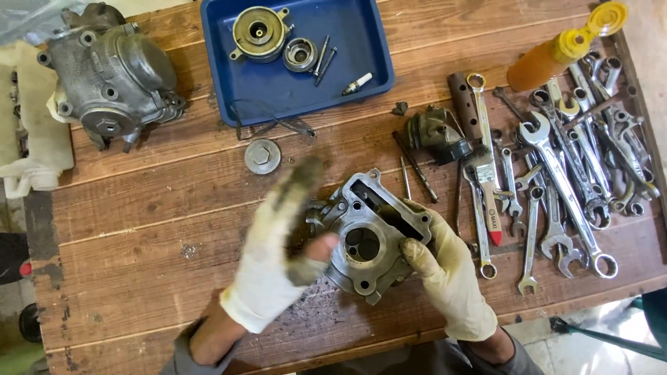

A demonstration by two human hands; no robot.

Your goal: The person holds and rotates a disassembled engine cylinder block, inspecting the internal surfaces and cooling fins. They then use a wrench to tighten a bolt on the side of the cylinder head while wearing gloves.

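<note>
Fingers of the right hand [445, 267] are wrapped around the engine part [368, 239], thumb on its face, holding it just above the near edge of the workbench [139, 229]. Left hand [278, 243] is spread open and blurry beside it, holding nothing. I'd say keep that grip firm and the bore facing up. Spanners [556, 180] lie by the right edge, blue tray [222, 69] at the far edge.

view: head camera, single
angle: straight down on wooden bench [160, 208]
range: close, arm's length
frame: hands lower centre, tray [361, 62] top, wrenches [570, 173] right
</note>
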